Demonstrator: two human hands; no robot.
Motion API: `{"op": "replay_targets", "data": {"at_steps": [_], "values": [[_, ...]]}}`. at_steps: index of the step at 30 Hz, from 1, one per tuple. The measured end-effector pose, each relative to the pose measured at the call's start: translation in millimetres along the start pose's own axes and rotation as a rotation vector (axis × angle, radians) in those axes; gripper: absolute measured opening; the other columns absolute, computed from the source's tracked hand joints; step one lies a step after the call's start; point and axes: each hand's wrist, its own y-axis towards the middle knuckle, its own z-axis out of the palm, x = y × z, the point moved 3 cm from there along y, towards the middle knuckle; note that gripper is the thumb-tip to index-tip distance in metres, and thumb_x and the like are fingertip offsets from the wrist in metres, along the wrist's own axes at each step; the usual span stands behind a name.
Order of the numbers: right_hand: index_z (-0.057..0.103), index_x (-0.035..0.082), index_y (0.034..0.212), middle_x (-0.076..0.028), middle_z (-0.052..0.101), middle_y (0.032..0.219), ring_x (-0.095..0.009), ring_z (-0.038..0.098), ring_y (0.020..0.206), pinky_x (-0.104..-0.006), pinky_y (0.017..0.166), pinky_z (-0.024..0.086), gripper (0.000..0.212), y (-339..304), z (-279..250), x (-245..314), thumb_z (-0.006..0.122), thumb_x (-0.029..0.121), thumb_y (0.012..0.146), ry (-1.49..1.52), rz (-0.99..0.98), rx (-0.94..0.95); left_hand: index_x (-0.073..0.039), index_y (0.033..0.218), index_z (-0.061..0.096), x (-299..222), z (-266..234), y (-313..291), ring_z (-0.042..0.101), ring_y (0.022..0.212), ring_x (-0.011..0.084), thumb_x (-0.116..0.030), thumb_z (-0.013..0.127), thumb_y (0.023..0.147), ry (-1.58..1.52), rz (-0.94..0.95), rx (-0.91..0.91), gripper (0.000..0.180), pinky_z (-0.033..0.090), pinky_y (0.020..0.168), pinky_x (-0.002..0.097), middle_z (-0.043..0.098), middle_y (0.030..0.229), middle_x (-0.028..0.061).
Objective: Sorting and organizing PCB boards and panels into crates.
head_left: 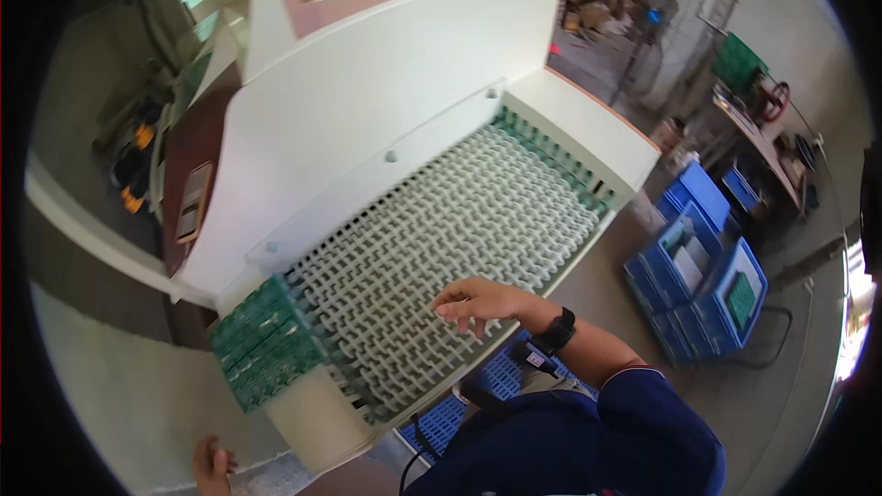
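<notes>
My right hand [480, 300] is over the near part of a bed of white rollers [441, 220]. Its fingers droop loosely and hold nothing that I can see; whether they touch the rollers I cannot tell. Down at the lower left, my left hand [213, 466] hangs beside the machine with its fingers loosely bent and apart, nothing visible in it. Green circuit boards [266, 342] lie side by side on the left end of the machine, between the roller bed and my left hand.
A white machine housing [367, 83] rises behind the rollers, with a clear strip [390, 158] bolted along its base. Blue crates [680, 266] stand on the floor at right, one with a green board. A phone-like device [194, 202] rests on a brown ledge at left.
</notes>
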Motion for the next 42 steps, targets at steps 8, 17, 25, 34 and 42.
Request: {"op": "replay_targets", "data": {"at_steps": [8,17,25,34,42], "values": [[0.053,-0.001,0.114,-0.005,0.058,0.089,-0.013,0.061,0.073,-0.0244,0.051,0.053,0.047,-129.7,-114.0,-83.8,0.059,0.037,0.087,0.223,0.001,-0.446,0.002,0.126,0.041,-108.7,109.2,-84.4,0.059,0.079,0.0215,-0.034,0.047,0.093,-0.028,0.166,0.263,0.049,0.049,0.068,0.0316,0.060,0.094,0.0150],[0.056,-0.001,0.108,-0.006,0.059,0.087,-0.013,0.060,0.070,-0.0260,0.054,0.052,0.040,-212.7,-188.6,-169.0,0.057,0.033,0.088,0.275,-0.073,-0.409,0.003,0.106,0.052,-205.1,343.5,-78.3,0.059,0.074,0.0199,-0.030,0.047,0.093,-0.079,0.108,0.573,0.036,0.049,0.067,0.0314,0.060,0.086,0.0142],[0.058,0.000,0.106,-0.006,0.061,0.089,-0.014,0.061,0.072,-0.0253,0.059,0.052,0.037,-350.9,-248.8,-274.7,0.058,0.032,0.088,0.540,-0.026,-0.689,0.006,0.108,0.051,-267.8,530.8,-53.9,0.063,0.069,0.0212,-0.013,0.047,0.089,-0.091,0.055,0.883,0.027,0.052,0.064,0.0298,0.063,0.081,0.0154],[0.059,0.000,0.099,-0.006,0.061,0.082,-0.013,0.060,0.068,-0.0255,0.058,0.051,0.037,-441.3,-248.6,-352.9,0.060,0.034,0.087,0.745,-0.013,-1.134,0.005,0.109,0.051,-334.4,651.1,-29.9,0.062,0.075,0.0183,-0.016,0.050,0.091,-0.039,0.184,1.244,0.028,0.051,0.068,0.0284,0.063,0.087,0.0140],[0.059,0.003,0.096,-0.003,0.060,0.077,-0.011,0.058,0.064,-0.0239,0.055,0.048,0.029,-495.9,-247.4,-374.9,0.061,0.031,0.087,0.897,-0.014,-1.433,0.005,0.107,0.052,-367.5,741.8,-8.8,0.061,0.073,0.0163,-0.014,0.051,0.091,0.002,0.276,1.417,0.025,0.051,0.066,0.0270,0.063,0.085,0.0131]]}}
